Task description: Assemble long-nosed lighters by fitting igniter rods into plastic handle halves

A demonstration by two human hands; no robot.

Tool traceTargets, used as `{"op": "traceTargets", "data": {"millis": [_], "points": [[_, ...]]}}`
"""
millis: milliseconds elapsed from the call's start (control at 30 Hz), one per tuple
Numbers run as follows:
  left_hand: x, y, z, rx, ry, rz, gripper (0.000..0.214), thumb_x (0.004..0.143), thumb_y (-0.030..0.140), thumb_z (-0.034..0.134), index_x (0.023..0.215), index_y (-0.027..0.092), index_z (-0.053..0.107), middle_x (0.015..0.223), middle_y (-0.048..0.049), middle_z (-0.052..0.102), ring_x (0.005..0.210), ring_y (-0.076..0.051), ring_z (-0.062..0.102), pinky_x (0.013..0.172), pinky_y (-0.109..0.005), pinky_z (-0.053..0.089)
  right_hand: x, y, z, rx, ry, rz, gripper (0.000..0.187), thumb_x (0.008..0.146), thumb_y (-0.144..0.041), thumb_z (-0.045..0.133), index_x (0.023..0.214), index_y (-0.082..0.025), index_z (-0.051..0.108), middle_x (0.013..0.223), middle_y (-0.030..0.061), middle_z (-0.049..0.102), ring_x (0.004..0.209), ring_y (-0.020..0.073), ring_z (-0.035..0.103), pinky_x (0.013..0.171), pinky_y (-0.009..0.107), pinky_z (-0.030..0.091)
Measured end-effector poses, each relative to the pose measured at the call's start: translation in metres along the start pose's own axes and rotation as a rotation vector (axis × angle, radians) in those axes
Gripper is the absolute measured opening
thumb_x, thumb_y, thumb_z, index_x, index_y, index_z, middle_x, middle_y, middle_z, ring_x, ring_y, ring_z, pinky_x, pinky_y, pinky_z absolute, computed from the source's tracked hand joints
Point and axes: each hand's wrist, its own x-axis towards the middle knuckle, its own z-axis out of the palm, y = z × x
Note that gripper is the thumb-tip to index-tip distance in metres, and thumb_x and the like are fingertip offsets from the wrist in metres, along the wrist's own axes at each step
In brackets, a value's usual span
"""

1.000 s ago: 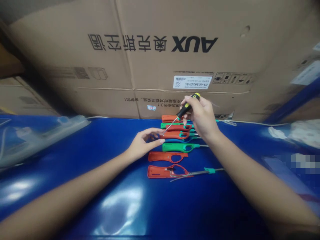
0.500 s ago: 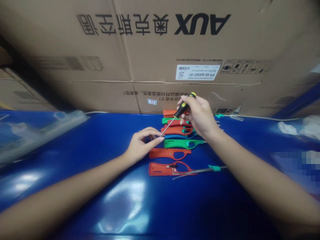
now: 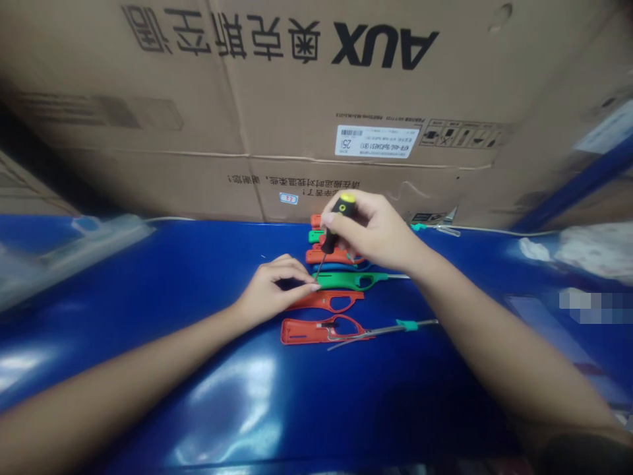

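My right hand (image 3: 374, 231) grips a small screwdriver (image 3: 337, 212) with a black and yellow handle, nearly upright, its thin shaft pointing down to the left end of a green lighter body (image 3: 352, 280). My left hand (image 3: 273, 288) rests on the blue table (image 3: 198, 369), fingers curled in a pinch at the screwdriver's tip; what they hold is too small to make out. Behind lie several stacked red, green and blue lighter bodies (image 3: 330, 256). In front lie a red shell half (image 3: 330, 301) and an opened red lighter (image 3: 321, 329) with a metal tube and teal collar (image 3: 406, 325).
A large brown cardboard box (image 3: 297, 99) printed AUX stands along the table's far edge. A clear plastic bag (image 3: 64, 254) lies at the left. White crumpled material (image 3: 583, 254) sits at the right, and a thin white cable (image 3: 494, 230) runs by the box's base.
My right hand has moved left and tipped the screwdriver from slanted to nearly upright, bringing the tip down by the green lighter. My left hand curled tighter and stayed beside the tip.
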Motion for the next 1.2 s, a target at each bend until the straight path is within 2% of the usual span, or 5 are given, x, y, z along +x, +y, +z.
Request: {"op": "traceTargets", "data": {"millis": [133, 433, 733, 900, 1200], "points": [[0.001, 0.002, 0.000, 0.008, -0.038, 0.018, 0.004, 0.082, 0.024, 0.080, 0.081, 0.021, 0.080, 0.078, -0.0038, 0.075, 0.075, -0.017, 0.066, 0.073, -0.031, 0.053, -0.008, -0.014, 0.000, -0.163, -0.085, -0.137, 0.016, 0.092, -0.031, 0.061, 0.087, -0.015, 0.062, 0.073, 0.0000, 0.064, 0.064, 0.0114, 0.058, 0.059, 0.024, 0.046], [0.002, 0.004, -0.002, 0.035, 0.008, -0.016, 0.005, 0.080, 0.025, 0.080, 0.082, 0.021, 0.081, 0.082, -0.0048, 0.074, 0.076, -0.017, 0.067, 0.073, -0.030, 0.054, -0.004, -0.008, 0.012, -0.181, 0.031, -0.035, 0.021, 0.094, -0.038, 0.059, 0.093, -0.017, 0.058, 0.075, 0.0003, 0.065, 0.062, 0.0130, 0.060, 0.060, 0.027, 0.047], [0.002, -0.001, 0.000, 0.085, 0.062, -0.030, 0.009, 0.081, 0.029, 0.079, 0.078, 0.021, 0.078, 0.081, -0.0035, 0.074, 0.076, -0.017, 0.067, 0.073, -0.032, 0.054, -0.011, -0.014, 0.016, -0.337, -0.072, -0.296, 0.050, 0.095, -0.016, 0.049, 0.143, -0.021, 0.036, 0.136, 0.0080, 0.057, 0.084, 0.0127, 0.063, 0.084, 0.030, 0.052], [0.000, 0.000, 0.000, 0.100, 0.068, -0.004, 0.015, 0.078, 0.033, 0.082, 0.082, 0.020, 0.076, 0.086, -0.0040, 0.074, 0.083, -0.019, 0.067, 0.080, -0.034, 0.055, -0.012, -0.010, 0.016, -0.385, -0.104, -0.339, 0.056, 0.086, -0.005, 0.045, 0.140, -0.017, 0.034, 0.132, 0.0102, 0.057, 0.086, 0.0135, 0.060, 0.085, 0.033, 0.053], [0.033, -0.009, -0.003, 0.180, 0.059, -0.125, 0.046, 0.078, 0.030, 0.074, 0.122, 0.020, 0.065, 0.119, -0.0077, 0.065, 0.103, -0.023, 0.061, 0.096, -0.041, 0.050, 0.013, -0.004, -0.011, -0.431, 0.132, -0.278, 0.054, 0.089, -0.016, 0.054, 0.138, -0.025, 0.031, 0.119, 0.0064, 0.057, 0.081, 0.0155, 0.062, 0.071, 0.031, 0.054]]}}
